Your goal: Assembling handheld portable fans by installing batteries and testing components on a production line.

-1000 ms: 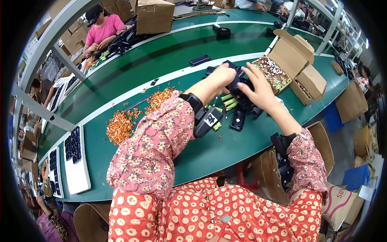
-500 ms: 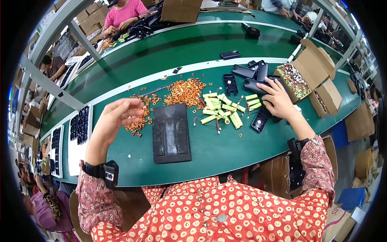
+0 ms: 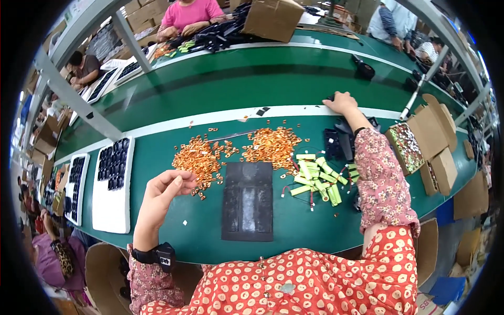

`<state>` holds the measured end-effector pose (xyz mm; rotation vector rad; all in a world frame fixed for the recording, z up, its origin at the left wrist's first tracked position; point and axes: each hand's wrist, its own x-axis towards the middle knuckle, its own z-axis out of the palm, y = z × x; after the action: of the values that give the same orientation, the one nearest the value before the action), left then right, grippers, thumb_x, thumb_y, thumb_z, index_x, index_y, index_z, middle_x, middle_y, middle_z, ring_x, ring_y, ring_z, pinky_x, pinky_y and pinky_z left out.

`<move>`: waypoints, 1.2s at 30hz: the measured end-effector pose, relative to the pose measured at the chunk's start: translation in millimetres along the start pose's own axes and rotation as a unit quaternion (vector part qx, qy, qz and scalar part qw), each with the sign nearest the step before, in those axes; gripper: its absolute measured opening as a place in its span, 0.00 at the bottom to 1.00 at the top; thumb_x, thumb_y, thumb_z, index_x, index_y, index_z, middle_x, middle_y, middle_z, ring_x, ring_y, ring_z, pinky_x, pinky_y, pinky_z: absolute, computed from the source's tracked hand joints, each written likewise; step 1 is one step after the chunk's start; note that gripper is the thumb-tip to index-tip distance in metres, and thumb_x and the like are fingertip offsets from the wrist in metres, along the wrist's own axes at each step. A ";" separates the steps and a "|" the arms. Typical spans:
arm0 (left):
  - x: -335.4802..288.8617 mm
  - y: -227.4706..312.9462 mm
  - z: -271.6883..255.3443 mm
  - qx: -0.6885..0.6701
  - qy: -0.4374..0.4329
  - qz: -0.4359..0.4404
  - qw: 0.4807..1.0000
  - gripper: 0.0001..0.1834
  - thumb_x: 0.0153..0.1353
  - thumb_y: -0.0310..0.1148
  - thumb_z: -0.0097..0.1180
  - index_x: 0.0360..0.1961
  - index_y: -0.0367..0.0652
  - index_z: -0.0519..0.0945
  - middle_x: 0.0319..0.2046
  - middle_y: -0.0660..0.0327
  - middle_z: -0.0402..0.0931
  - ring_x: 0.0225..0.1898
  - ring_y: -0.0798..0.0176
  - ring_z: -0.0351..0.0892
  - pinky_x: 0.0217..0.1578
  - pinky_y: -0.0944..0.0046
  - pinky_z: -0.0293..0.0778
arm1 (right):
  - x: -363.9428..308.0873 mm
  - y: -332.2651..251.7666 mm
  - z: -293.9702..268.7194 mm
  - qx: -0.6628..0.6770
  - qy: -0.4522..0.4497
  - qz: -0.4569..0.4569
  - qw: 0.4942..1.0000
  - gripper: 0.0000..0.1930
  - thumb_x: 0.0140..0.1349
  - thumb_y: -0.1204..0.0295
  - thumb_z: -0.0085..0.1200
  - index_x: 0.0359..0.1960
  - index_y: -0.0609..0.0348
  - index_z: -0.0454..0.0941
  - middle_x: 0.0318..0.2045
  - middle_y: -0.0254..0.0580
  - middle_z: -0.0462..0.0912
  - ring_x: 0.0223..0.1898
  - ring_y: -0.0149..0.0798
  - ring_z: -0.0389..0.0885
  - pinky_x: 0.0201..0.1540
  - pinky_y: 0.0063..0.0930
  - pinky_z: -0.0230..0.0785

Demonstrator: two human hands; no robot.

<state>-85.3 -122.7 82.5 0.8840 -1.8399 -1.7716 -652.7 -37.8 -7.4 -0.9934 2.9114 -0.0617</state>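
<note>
You wear a red top printed all over with small cream round motifs; it fills the lower edge from six to four o'clock. Your sleeves are a paler pink floral print, gathered at the cuffs. A black strap with a small black box sits on the wrist of your left hand. Your right hand is bare, with a dark band at its wrist.

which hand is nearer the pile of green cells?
Right, though not by much. The right hand is up at the white belt edge, beyond the green cells; the left hand is across the dark mat, by the orange pieces.
</note>
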 end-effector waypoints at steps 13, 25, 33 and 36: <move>-19.7 -38.3 16.6 0.339 -0.073 0.281 0.895 0.31 0.50 0.34 0.70 0.57 0.44 0.75 0.59 0.54 0.72 0.60 0.46 0.71 0.58 0.52 0.70 | -286.3 -97.9 -38.3 0.821 -0.217 -0.069 0.523 0.31 0.74 0.47 0.30 0.60 0.64 0.66 0.53 0.52 0.78 0.54 0.50 0.80 0.59 0.44 0.71; -30.5 -60.5 52.8 0.451 -0.106 0.305 0.832 0.59 0.42 0.57 0.71 0.70 0.38 0.57 0.62 0.49 0.65 0.64 0.45 0.62 0.62 0.45 0.59 | -360.4 -166.8 23.4 0.343 0.154 -0.321 0.869 0.25 0.65 0.63 0.54 0.61 0.61 0.66 0.63 0.55 0.70 0.67 0.57 0.64 0.68 0.48 0.55; -88.8 -66.8 -39.0 0.433 0.071 0.308 0.844 0.40 0.55 0.41 0.67 0.67 0.42 0.65 0.65 0.49 0.65 0.66 0.48 0.65 0.66 0.46 0.59 | -362.8 -156.5 21.0 0.518 0.038 -0.299 0.800 0.19 0.68 0.63 0.53 0.52 0.66 0.71 0.63 0.59 0.70 0.62 0.44 0.71 0.65 0.35 0.58; -160.5 -90.8 -103.7 0.389 0.385 0.190 0.815 0.22 0.62 0.26 0.58 0.58 0.37 0.75 0.55 0.51 0.76 0.57 0.54 0.75 0.59 0.61 0.68 | -367.5 -151.3 22.1 0.433 0.067 -0.313 0.843 0.15 0.68 0.67 0.53 0.49 0.66 0.70 0.64 0.56 0.70 0.62 0.50 0.70 0.67 0.40 0.55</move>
<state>112.9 -81.7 20.9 1.1588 -1.9144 -0.2462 -268.7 67.0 -2.8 -1.6375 2.0414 -1.3561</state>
